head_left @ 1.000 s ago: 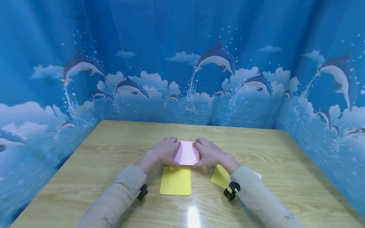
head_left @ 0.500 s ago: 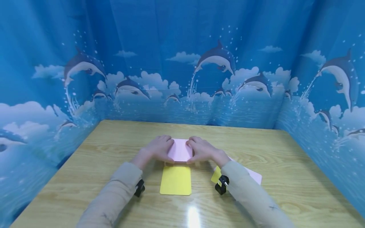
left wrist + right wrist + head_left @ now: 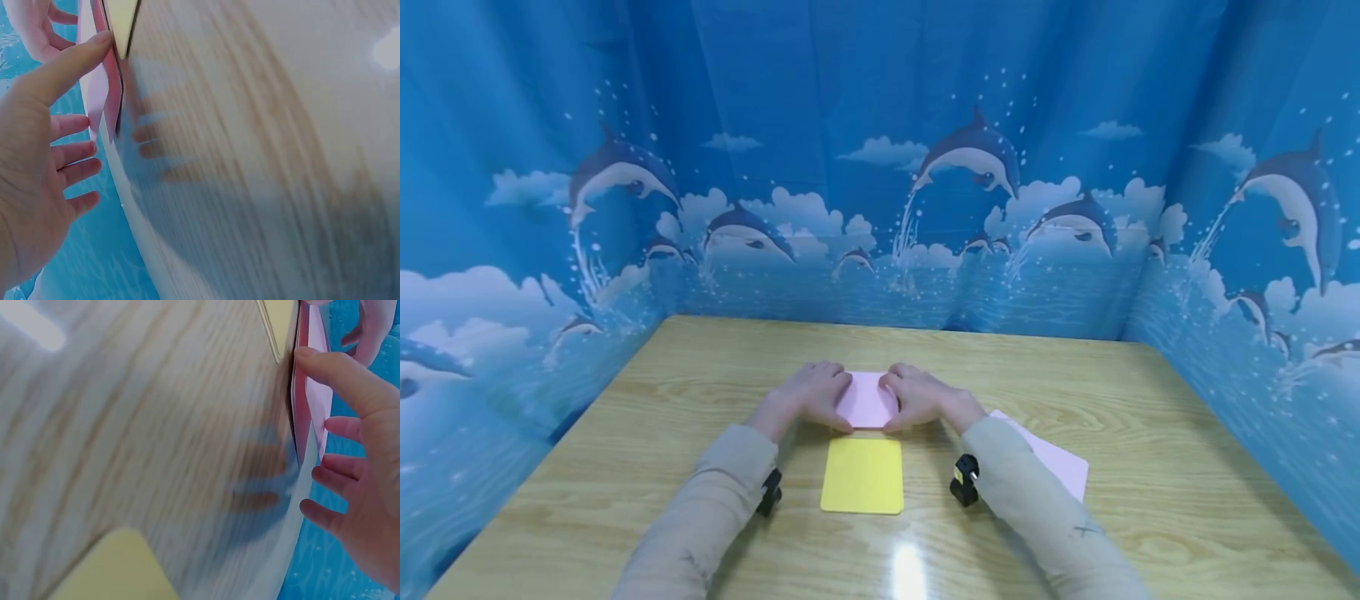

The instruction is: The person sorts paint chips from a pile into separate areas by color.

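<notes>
A square pink card (image 3: 867,402) lies between my two hands beyond the middle of the table. My left hand (image 3: 816,397) holds its left side, thumb at the near edge and fingers at the far edge. On the opposite side my right hand (image 3: 921,398) grips it the same way. From the left wrist, the pink card (image 3: 95,94) shows as a pale upper layer parted from a deeper pink one below. Just in front of it, a square yellow card (image 3: 862,477) lies flat on the table.
Another pink card (image 3: 1052,458) lies partly under my right forearm. The right wrist view shows a second yellow card (image 3: 119,572) in its lower left corner. A blue dolphin curtain (image 3: 880,208) surrounds the wooden table (image 3: 700,383) at the back and sides.
Both hands have shifted left with the pink card, bringing it behind the front yellow card. My right forearm now hides the yellow card on the right and uncovers more of the pink one.
</notes>
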Available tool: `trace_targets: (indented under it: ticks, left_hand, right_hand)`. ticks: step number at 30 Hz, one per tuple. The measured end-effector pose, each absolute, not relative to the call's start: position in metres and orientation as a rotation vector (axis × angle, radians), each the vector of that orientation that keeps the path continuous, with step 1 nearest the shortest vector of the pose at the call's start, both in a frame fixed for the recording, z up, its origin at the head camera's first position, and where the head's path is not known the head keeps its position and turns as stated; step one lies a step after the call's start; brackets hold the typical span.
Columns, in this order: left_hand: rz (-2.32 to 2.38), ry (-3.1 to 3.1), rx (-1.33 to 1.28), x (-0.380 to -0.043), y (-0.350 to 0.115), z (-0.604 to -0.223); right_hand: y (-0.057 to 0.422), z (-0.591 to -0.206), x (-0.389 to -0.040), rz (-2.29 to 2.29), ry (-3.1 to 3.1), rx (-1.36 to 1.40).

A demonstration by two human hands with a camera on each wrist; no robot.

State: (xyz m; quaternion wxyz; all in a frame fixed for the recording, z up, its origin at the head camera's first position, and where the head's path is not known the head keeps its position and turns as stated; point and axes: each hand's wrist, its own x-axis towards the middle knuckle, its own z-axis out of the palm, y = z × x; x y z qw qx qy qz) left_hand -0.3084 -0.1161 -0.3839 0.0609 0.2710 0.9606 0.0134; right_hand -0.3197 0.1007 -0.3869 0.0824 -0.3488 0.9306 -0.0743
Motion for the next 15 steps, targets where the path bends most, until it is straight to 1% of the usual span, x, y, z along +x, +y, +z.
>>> trace_targets:
  ticks: [6, 15]
  left_hand:
    - [0.041, 2.889, 0.792, -0.3110, -0.1175, -0.3870]
    - [-0.040, 2.858, 0.756, -0.3094, -0.1185, -0.3885]
  right_hand:
    - [0.0967, -0.3891, -0.3202, -0.203, 2.748, -0.958]
    - [0.0962, -0.3894, -0.3174, -0.225, 2.722, -0.942]
